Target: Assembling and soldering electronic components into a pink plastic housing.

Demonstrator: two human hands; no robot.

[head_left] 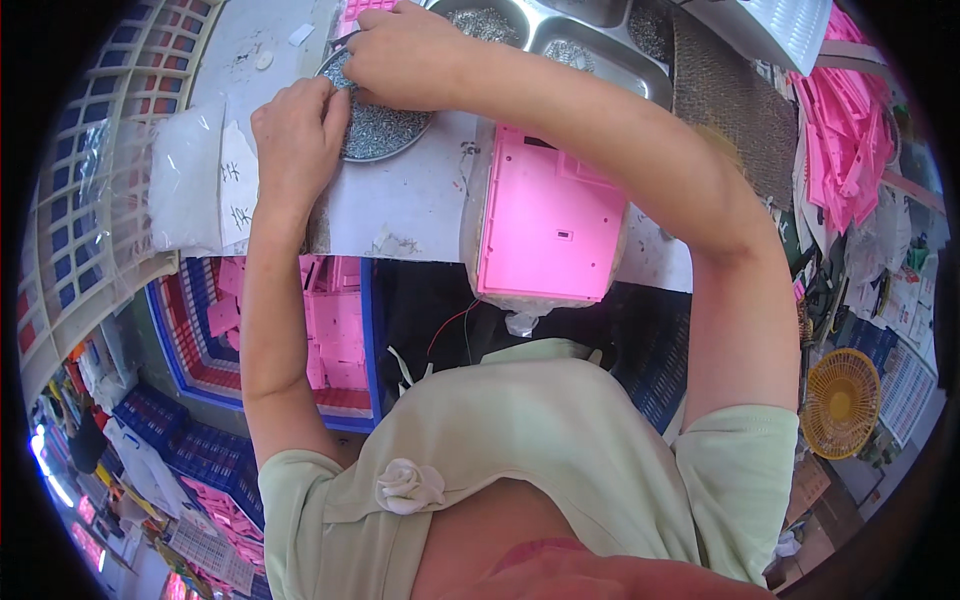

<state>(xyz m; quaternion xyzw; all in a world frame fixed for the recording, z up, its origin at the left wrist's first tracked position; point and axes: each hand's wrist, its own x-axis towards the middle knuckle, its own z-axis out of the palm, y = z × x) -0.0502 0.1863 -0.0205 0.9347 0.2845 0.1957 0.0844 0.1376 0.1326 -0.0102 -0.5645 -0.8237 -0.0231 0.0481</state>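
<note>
Pale green short-sleeved cloth top (pixel 560 400) fills six o'clock, closest to the camera, with a white rose-shaped fabric flower (pixel 410 487) on its chest. Both bare arms stretch up toward eleven o'clock. Left grip (pixel 298 125) sits at the left edge of a round, shallow grey metal dish (pixel 400 155), fingers bent inward; right grip (pixel 400 58) is curled over the dish's upper part, its fingertips partly hidden. Whether either one grasps anything, I cannot tell. Small silvery metal pieces (pixel 375 130) cover the dish, which stands on the grey-white desk (pixel 435 195) at eleven o'clock. Toward one o'clock, near the desk's front edge, lies a flat rectangular pink plastic panel (pixel 545 215); beyond it is a silver metal tray with several compartments (pixel 667 88), some containing small metal bits. A rough brown mat (pixel 740 115) is at two o'clock, and farther out that way hangs a heap of pink plastic parts (pixel 845 140). At ten o'clock rests a clear plastic bag (pixel 185 185) beside a white lattice basket (pixel 75 265). Below the desk at nine o'clock, a blue-and-red plastic crate (pixel 372 340) contains pink pieces (pixel 335 320). Between three and four o'clock stands a round yellow mesh basket (pixel 840 402).
</note>
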